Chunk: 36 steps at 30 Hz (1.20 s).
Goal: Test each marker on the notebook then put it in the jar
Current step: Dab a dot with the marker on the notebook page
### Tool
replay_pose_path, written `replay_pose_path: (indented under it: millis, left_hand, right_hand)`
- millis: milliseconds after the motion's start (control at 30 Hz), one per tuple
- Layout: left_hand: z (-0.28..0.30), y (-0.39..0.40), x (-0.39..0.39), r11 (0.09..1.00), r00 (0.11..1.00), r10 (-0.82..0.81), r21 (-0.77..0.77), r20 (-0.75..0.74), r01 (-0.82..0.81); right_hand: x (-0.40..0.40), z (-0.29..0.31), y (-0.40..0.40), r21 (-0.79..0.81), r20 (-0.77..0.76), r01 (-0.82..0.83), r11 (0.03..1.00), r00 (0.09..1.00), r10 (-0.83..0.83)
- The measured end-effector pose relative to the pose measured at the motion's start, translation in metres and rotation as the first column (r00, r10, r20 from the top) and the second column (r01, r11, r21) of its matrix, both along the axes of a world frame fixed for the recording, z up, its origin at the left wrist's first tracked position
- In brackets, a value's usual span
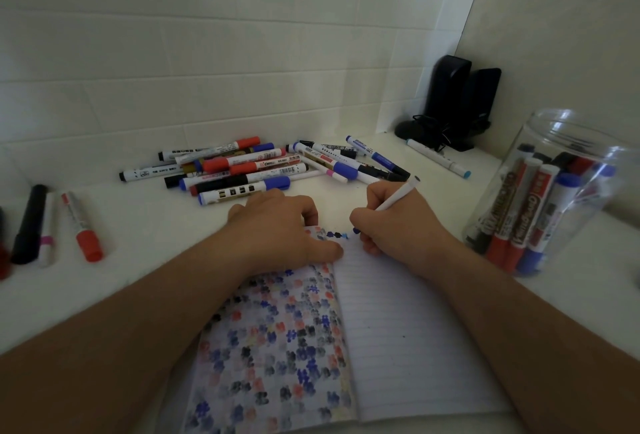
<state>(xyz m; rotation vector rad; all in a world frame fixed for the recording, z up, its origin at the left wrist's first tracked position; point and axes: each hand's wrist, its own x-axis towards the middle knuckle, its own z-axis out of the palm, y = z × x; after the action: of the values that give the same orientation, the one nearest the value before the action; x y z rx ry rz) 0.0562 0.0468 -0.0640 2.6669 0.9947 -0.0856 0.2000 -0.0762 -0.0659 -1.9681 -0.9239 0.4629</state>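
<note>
Right hand (pixel 391 222): fingers curled round a white-barrelled marker (pixel 398 196), gripping it like a pen. The barrel slants up and away over the hand; its blue tip meets the top of the right-hand page. The forearm enters from the lower right corner and lies across the page edge.

Left hand (pixel 280 226): palm down, fingers loosely spread and pressing flat on the top of the left-hand page, holding nothing. The thumb reaches toward the spine. The forearm enters from the lower left corner.

Notebook (pixel 398 329): open on the white table (pixel 138 278), between the two forearms. The left page is crowded with small scribble marks in blue, black, red and yellow. The right page is ruled and almost bare, with a short row of dark and blue marks at its top, just beside the marker tip.

Jar (pixel 554 198): clear plastic, open-mouthed, to the right of the notebook and near the right forearm. It appears tilted in the wide-angle view. Inside stand several markers, red and blue caps down.

Marker pile (pixel 263 167): many capped markers, red, blue and black, heaped beyond the hands against the tiled wall.

Three loose markers (pixel 52 226): black, pink-banded and red, far left of the table.

Black speakers (pixel 460 101): two, upright in the far corner.
</note>
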Motion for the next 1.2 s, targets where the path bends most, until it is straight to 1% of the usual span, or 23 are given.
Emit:
replay_pose_path:
  millis: [67, 133, 167, 233, 267, 333, 367, 433, 500, 633, 700, 967, 1100, 1200]
  left_hand:
    - [0.000, 0.000, -0.001, 1.000, 1.000, 0.003, -0.009, 0.014, -0.003]
    - [-0.001, 0.000, -0.003, 1.000, 0.999, 0.000, -0.012, 0.052, 0.000]
    - [-0.002, -0.001, -0.005, 1.000, 0.996, 0.001, -0.009, 0.087, 0.000]
    - [-0.005, -0.003, -0.009, 1.000, 0.978, -0.008, 0.010, 0.208, 0.006]
    - [-0.007, -0.004, -0.011, 1.000, 0.957, -0.030, 0.014, 0.287, 0.027]
    - [-0.007, -0.004, -0.013, 0.992, 0.892, -0.101, -0.022, 0.442, 0.123]
    - [-0.006, -0.005, -0.013, 0.984, 0.853, -0.123, -0.052, 0.506, 0.172]
    - [-0.002, -0.004, -0.013, 0.972, 0.779, -0.118, -0.089, 0.616, 0.217]
    - [0.000, -0.005, -0.012, 0.967, 0.737, -0.101, -0.107, 0.668, 0.229]
    - [-0.005, -0.003, -0.012, 0.958, 0.756, -0.038, -0.192, 0.653, 0.214]
    - [-0.006, -0.001, -0.012, 0.957, 0.761, -0.025, -0.204, 0.649, 0.205]
    - [-0.001, -0.005, -0.012, 0.969, 0.761, -0.094, -0.116, 0.641, 0.217]
    - [0.000, -0.007, -0.014, 0.967, 0.756, -0.126, -0.091, 0.642, 0.238]
    - [0.001, -0.009, -0.014, 0.968, 0.755, -0.155, -0.053, 0.637, 0.243]
  right_hand:
    - [0.002, 0.001, 0.000, 0.058, -0.097, 0.040, 0.997, 0.995, -0.035]
    - [0.006, 0.003, -0.002, 0.163, -0.275, 0.116, 0.980, 0.959, -0.068]
    - [0.009, 0.004, -0.004, 0.217, -0.358, 0.137, 0.966, 0.932, -0.052]
    - [0.013, 0.004, -0.009, 0.318, -0.449, 0.107, 0.942, 0.892, 0.050]
    - [0.014, 0.003, -0.012, 0.359, -0.471, 0.079, 0.930, 0.875, 0.108]
    - [0.017, 0.003, -0.017, 0.412, -0.527, 0.060, 0.909, 0.830, 0.184]
    - [0.018, 0.004, -0.019, 0.424, -0.559, 0.070, 0.903, 0.805, 0.200]
    - [0.021, 0.007, -0.022, 0.425, -0.608, 0.088, 0.901, 0.765, 0.212]
    - [0.021, 0.008, -0.023, 0.424, -0.621, 0.081, 0.902, 0.751, 0.224]
    - [0.016, 0.008, -0.023, 0.440, -0.598, 0.039, 0.897, 0.758, 0.260]
    - [0.015, 0.008, -0.023, 0.433, -0.577, 0.027, 0.901, 0.776, 0.255]
    - [0.012, 0.008, -0.020, 0.386, -0.516, 0.022, 0.922, 0.834, 0.196]
    - [0.010, 0.007, -0.019, 0.379, -0.484, 0.000, 0.925, 0.852, 0.199]
    - [0.009, 0.006, -0.019, 0.366, -0.413, -0.044, 0.930, 0.888, 0.204]
